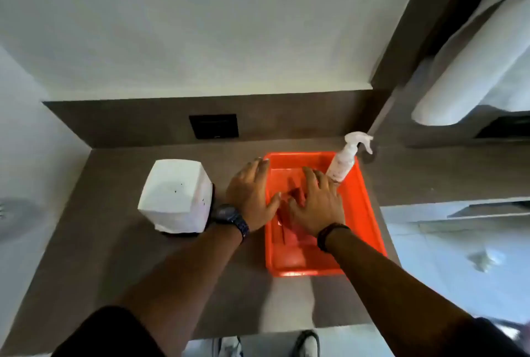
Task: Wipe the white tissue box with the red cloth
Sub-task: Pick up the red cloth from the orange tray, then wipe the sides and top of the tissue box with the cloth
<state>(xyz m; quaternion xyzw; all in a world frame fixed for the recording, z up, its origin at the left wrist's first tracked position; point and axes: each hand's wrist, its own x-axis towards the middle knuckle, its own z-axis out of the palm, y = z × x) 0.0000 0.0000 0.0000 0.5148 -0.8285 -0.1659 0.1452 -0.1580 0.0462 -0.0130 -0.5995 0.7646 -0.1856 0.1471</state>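
Note:
The white tissue box (175, 195) stands upright on the grey-brown counter at the left. To its right sits an orange tray (364, 207). The red cloth (289, 230) lies flat inside the tray, largely hidden under my hands. My left hand (251, 195) rests over the tray's left rim with fingers spread, thumb touching the cloth. My right hand (317, 202) lies flat on the cloth inside the tray, fingers apart. Neither hand visibly grips the cloth. The tissue box is untouched, just left of my left wrist.
A white spray bottle (345, 159) leans in the tray's far right corner, close to my right fingertips. A dark wall plate (213, 126) sits on the backsplash behind. The counter (120, 256) ends at a front edge near my body; white towels (473, 70) hang at upper right.

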